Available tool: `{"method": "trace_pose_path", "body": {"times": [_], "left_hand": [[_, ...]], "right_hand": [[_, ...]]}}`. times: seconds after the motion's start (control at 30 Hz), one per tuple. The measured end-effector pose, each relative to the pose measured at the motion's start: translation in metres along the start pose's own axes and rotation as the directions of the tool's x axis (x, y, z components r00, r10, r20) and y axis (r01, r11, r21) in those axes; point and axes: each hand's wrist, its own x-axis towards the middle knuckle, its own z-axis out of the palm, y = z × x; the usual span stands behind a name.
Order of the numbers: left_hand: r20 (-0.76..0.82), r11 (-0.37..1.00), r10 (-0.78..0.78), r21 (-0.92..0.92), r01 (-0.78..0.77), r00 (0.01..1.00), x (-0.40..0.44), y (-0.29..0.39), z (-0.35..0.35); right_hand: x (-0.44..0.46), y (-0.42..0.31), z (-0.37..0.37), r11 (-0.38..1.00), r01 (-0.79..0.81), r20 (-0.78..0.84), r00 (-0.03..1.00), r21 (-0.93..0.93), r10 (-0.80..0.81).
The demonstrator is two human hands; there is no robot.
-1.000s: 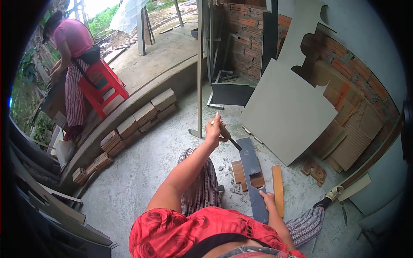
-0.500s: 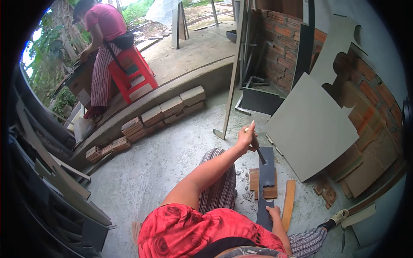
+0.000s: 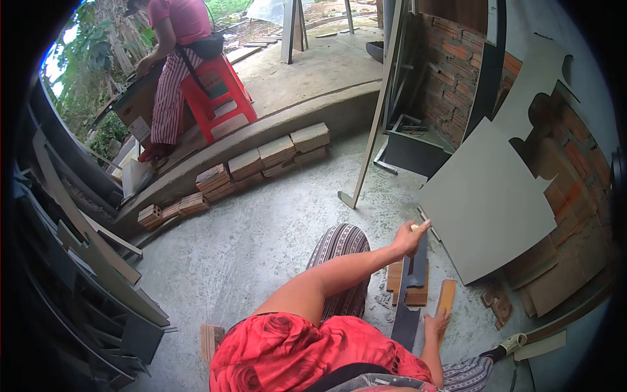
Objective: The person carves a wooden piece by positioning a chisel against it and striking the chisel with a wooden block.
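Observation:
My left hand [image 3: 408, 240] is closed around a chisel, held upright with its blade pointing down at a long dark grey board [image 3: 406, 326]. The fist hides most of the handle. A notch is cut into the board's edge. Brown wooden pieces [image 3: 419, 296] lie under the board on the concrete floor. To the right of the board, my right hand [image 3: 435, 323] grips the lower part of an orange-brown wooden bar [image 3: 447, 297]. Small chips and debris are scattered beside the board.
Grey panels [image 3: 486, 202] and cut cardboard lean on the right wall. Stacked bricks [image 3: 245, 162] line a low step. Beyond it, a person [image 3: 179, 32] sits on a red stool [image 3: 215, 98]. More boards [image 3: 98, 261] stand at left. A shaped brown wood piece [image 3: 498, 307] lies nearby.
My right hand has let go of the dark board and taken hold of the wooden bar. My left hand, with the chisel, has moved lower and right. The view has shifted slightly.

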Motion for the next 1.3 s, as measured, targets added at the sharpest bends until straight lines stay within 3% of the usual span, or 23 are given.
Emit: {"method": "trace_pose_path", "body": {"times": [0.07, 0.1, 0.17, 0.2, 0.27, 0.37, 0.4, 0.7, 0.77, 0.8, 0.83, 0.87, 0.9, 0.97, 1.03, 1.13, 1.17, 1.2, 1.27, 1.3], "left_hand": [[0.084, 0.997, -0.07, 0.017, 0.069, 0.994, -0.01, 0.0, 0.004], [0.162, 0.989, -0.144, 0.045, 0.138, 0.976, -0.015, -0.002, 0.007], [0.151, 0.994, -0.101, 0.063, 0.093, 0.983, -0.016, -0.016, 0.014], [0.177, 0.994, -0.077, 0.096, 0.06, 0.981, -0.016, -0.024, 0.016], [0.186, 0.991, -0.051, 0.128, 0.027, 0.981, -0.017, -0.033, 0.02], [0.197, 0.986, -0.108, 0.147, 0.079, 0.974, -0.022, -0.044, 0.025], [0.275, 0.984, -0.072, 0.177, 0.023, 0.959, -0.024, -0.041, 0.022], [0.404, 0.986, -0.152, 0.122, 0.111, 0.902, -0.008, -0.052, 0.018], [0.428, 0.999, -0.034, 0.017, 0.03, 0.903, -0.003, -0.066, 0.02], [0.43, 0.998, -0.056, -0.002, 0.063, 0.901, -0.001, -0.068, 0.02], [0.441, 0.995, -0.096, 0.034, 0.091, 0.892, -0.002, -0.061, 0.018], [0.402, 0.984, -0.032, 0.174, -0.042, 0.915, 0.0, -0.063, 0.019], [0.409, 0.988, -0.105, 0.147, 0.048, 0.906, -0.002, -0.058, 0.018], [0.466, 0.996, -0.056, 0.094, 0.014, 0.883, 0.006, -0.074, 0.018], [0.458, 0.988, -0.084, 0.156, 0.013, 0.885, -0.002, -0.061, 0.018], [0.485, 0.981, -0.194, 0.119, 0.156, 0.852, 0.001, -0.058, 0.019], [0.483, 0.982, -0.19, 0.112, 0.155, 0.855, -0.001, -0.057, 0.02], [0.432, 0.97, -0.15, 0.236, 0.049, 0.889, -0.005, -0.056, 0.022], [0.471, 0.971, -0.122, 0.24, 0.006, 0.873, -0.006, -0.06, 0.023], [0.498, 0.969, -0.095, 0.245, -0.034, 0.862, -0.005, -0.063, 0.023]], "right_hand": [[-0.004, 0.006, -0.021, 0.983, -0.177, -0.11, 0.979, -0.055, 0.17], [-0.007, 0.009, -0.03, 0.982, -0.182, -0.113, 0.978, -0.058, 0.175], [-0.013, 0.013, -0.038, 0.909, -0.391, -0.01, 0.919, -0.144, 0.394], [-0.016, 0.021, -0.032, 0.907, -0.393, -0.002, 0.918, -0.148, 0.397], [-0.012, 0.043, -0.015, 0.854, -0.503, 0.188, 0.833, -0.132, 0.52], [-0.006, 0.065, 0.009, 0.87, -0.489, 0.212, 0.845, -0.066, 0.491], [-0.01, 0.067, 0.005, 0.857, -0.512, 0.21, 0.832, -0.068, 0.513], [-0.031, 0.052, -0.015, 0.878, -0.443, 0.193, 0.859, -0.181, 0.474], [-0.025, 0.061, -0.005, 0.895, -0.404, 0.189, 0.879, -0.189, 0.437], [-0.024, 0.064, -0.002, 0.898, -0.406, 0.188, 0.881, -0.171, 0.435], [-0.022, 0.064, -0.004, 0.896, -0.415, 0.188, 0.878, -0.157, 0.44], [-0.022, 0.061, -0.009, 0.9, -0.413, 0.196, 0.88, -0.137, 0.433], [-0.021, 0.061, -0.011, 0.898, -0.423, 0.206, 0.874, -0.121, 0.44], [-0.019, 0.066, -0.009, 0.906, -0.424, 0.222, 0.883, 0.002, 0.413], [-0.018, 0.068, -0.007, 0.87, -0.439, 0.266, 0.886, 0.222, 0.38], [-0.018, 0.07, 0.0, 0.752, -0.358, 0.222, 0.934, 0.553, 0.281], [-0.017, 0.067, 0.001, 0.692, -0.34, 0.214, 0.94, 0.637, 0.265], [-0.016, 0.065, -0.002, 0.689, -0.346, 0.207, 0.938, 0.637, 0.279], [-0.021, 0.045, -0.031, 0.427, -0.459, 0.4, 0.889, 0.779, 0.225], [-0.025, 0.036, -0.042, 0.427, -0.454, 0.392, 0.891, 0.782, 0.228]]}}
